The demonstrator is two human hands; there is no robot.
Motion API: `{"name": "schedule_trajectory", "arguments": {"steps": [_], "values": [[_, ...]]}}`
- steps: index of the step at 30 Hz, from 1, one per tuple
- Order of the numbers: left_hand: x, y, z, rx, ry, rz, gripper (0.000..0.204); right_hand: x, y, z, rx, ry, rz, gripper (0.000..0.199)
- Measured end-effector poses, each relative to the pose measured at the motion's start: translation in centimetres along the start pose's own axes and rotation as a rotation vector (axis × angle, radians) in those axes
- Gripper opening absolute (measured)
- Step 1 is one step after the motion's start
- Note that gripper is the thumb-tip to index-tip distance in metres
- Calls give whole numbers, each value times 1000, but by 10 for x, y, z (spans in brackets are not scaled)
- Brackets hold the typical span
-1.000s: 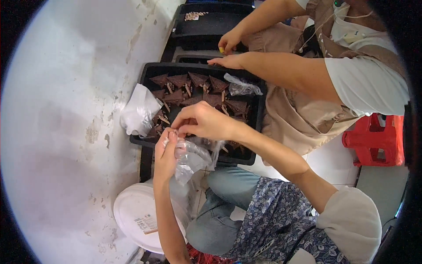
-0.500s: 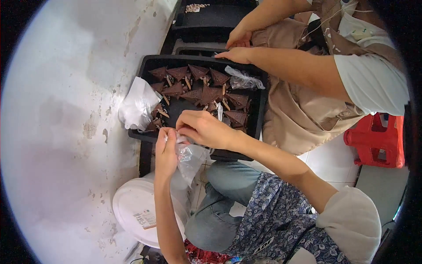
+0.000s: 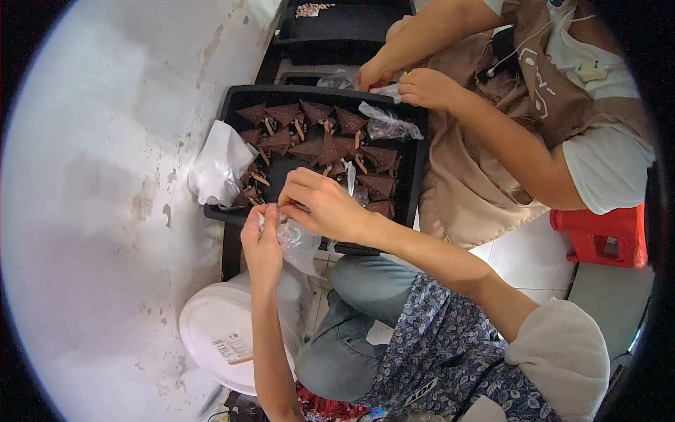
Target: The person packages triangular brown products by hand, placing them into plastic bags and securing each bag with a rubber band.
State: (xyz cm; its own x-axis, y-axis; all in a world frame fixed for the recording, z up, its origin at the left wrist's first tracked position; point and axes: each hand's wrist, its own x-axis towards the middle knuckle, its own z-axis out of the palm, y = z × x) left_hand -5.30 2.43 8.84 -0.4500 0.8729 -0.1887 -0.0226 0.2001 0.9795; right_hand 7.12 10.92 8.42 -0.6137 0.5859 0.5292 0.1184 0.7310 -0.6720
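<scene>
Between my two hands hangs a clear plastic bag [image 3: 301, 247], bunched at its top edge. My left hand [image 3: 261, 239] pinches that edge between thumb and fingers. Against it, my right hand [image 3: 322, 205] has its fingers curled on the same part of the bag; the exact grip is partly hidden. Just beyond my hands is a black tray [image 3: 418, 165] holding several dark brown triangular chocolate pieces [image 3: 308, 149] with small light sticks beside them. A knotted clear bag [image 3: 388, 124] lies in its far right corner. White plastic bags [image 3: 216, 165] are heaped over the tray's left edge.
A co-worker's hands [image 3: 425, 89] handle clear plastic beyond the tray's far edge. More black trays [image 3: 330, 49] stand behind, one with small pale bits. A white lidded bucket [image 3: 218, 323] is by the wall [image 3: 105, 211]. A red stool [image 3: 605, 235] stands at the right.
My hands have shifted slightly left while keeping hold of the bag, which has swung and crumpled a little. The co-worker's hands have moved apart, with clear plastic now showing at them.
</scene>
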Motion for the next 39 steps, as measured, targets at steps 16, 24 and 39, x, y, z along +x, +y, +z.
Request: {"name": "schedule_trajectory", "arguments": {"steps": [16, 24, 39], "values": [[-1, -10, 1, 240, 18, 372, 42, 3, 0, 2, 296, -83, 198, 15], [-10, -1, -11, 383, -15, 266, 39, 6, 11, -4, 598, -31, 570, 12], [6, 5, -9, 202, -163, 156, 45, 4, 7, 14, 848, -130, 594, 12]]}}
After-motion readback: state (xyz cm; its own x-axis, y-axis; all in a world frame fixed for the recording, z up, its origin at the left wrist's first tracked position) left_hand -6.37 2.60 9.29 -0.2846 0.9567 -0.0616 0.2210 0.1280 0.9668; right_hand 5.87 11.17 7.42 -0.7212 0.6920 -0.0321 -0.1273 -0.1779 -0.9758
